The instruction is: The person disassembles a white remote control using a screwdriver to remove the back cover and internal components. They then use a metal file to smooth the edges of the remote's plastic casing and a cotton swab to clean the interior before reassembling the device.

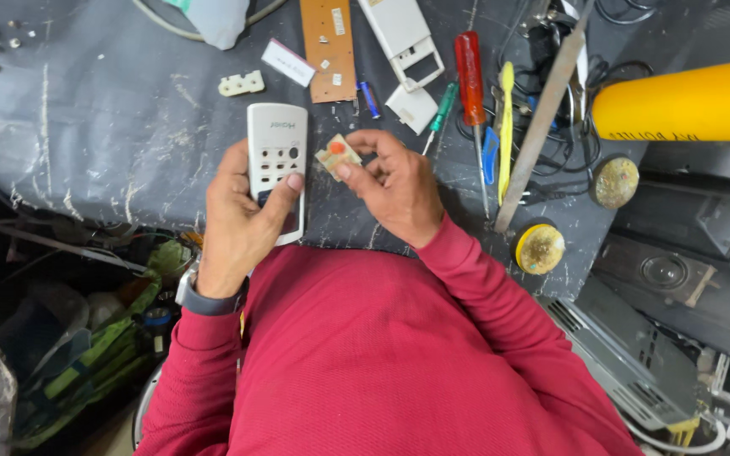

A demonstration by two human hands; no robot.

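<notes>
My left hand [238, 221] grips a white remote control front shell [276, 152], thumb across its lower face; the shell shows several small button holes. My right hand [394, 186] pinches a small pale rubber button pad with an orange button [337, 154] between thumb and fingers, just right of the remote and apart from it. Both hands hover over the dark worktop [103, 127], above my red sleeves.
On the worktop lie a brown circuit board [328, 38], a white remote back shell [403, 38], a red-handled screwdriver [470, 67], a green screwdriver [443, 108], a yellow tool [506, 127], a metal file [542, 118], two round tins [539, 247], a yellow cylinder [686, 101].
</notes>
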